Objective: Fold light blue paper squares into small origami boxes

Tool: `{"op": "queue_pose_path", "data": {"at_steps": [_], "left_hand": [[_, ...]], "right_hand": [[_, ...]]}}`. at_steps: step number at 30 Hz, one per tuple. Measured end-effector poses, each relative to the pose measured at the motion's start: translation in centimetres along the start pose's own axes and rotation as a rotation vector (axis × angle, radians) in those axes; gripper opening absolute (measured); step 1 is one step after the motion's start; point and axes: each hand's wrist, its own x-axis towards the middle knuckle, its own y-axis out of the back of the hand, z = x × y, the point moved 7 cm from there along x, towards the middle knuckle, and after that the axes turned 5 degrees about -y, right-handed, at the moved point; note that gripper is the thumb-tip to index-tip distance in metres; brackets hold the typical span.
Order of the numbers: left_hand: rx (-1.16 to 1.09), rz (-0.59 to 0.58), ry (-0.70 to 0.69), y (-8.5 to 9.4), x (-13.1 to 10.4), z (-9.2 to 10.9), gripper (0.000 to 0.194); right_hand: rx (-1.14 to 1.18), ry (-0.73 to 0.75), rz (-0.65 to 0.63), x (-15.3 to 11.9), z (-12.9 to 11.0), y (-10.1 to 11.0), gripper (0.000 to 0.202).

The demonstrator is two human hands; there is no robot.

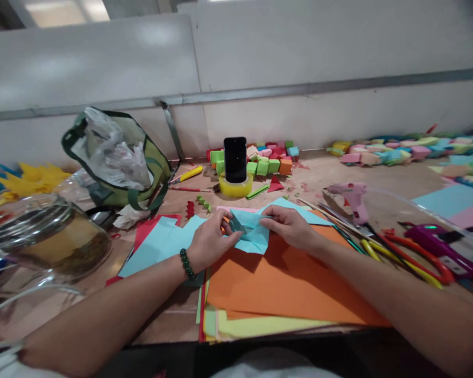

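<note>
Between my two hands is a light blue piece of folded paper (256, 239), creased and partly opened out. My left hand (211, 239), with a green bead bracelet (187, 264) at its wrist, grips the paper's left side with bent fingers. The thumb and fingers of my right hand (289, 226) pinch its upper right edge. Below the paper lies a stack of orange sheets (284, 283), with yellow sheets (268, 325) showing under it. More light blue sheets (165, 241) lie to the left, over red paper (144, 233).
A phone (235, 160) stands in a yellow tape roll (236, 186), before several folded paper blocks (262, 167). At left are a glass jar (51, 236) and a green bag (153, 168). To the right lie a pink glue gun (355, 199), orange-handled scissors (425, 257) and a purple device (445, 247).
</note>
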Motion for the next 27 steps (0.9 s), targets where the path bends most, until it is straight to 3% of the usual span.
{"op": "queue_pose_path", "data": {"at_steps": [4,9,13,19,22,27], "left_hand": [[-0.093,-0.002,0.056,0.0,0.6,-0.7,0.021],[-0.229,-0.04,0.004,-0.3,0.8,0.0,0.017],[-0.358,0.045,-0.013,0.3,0.6,0.3,0.015],[-0.641,0.149,0.051,1.2,0.2,-0.3,0.01],[-0.774,0.109,0.029,0.9,-0.1,0.3,0.009],[-0.921,0.038,-0.003,-0.1,-0.7,1.6,0.012]], "right_hand": [[-0.079,0.071,0.048,-0.2,-1.1,0.2,0.026],[-0.112,0.084,0.041,-0.2,-1.3,0.1,0.027],[-0.056,0.066,0.104,0.3,-0.6,1.1,0.029],[0.218,-0.077,0.104,0.8,0.6,1.7,0.032],[0.353,-0.182,0.096,0.8,1.3,1.3,0.031],[0.431,-0.238,0.109,0.6,1.4,1.1,0.032]]}}
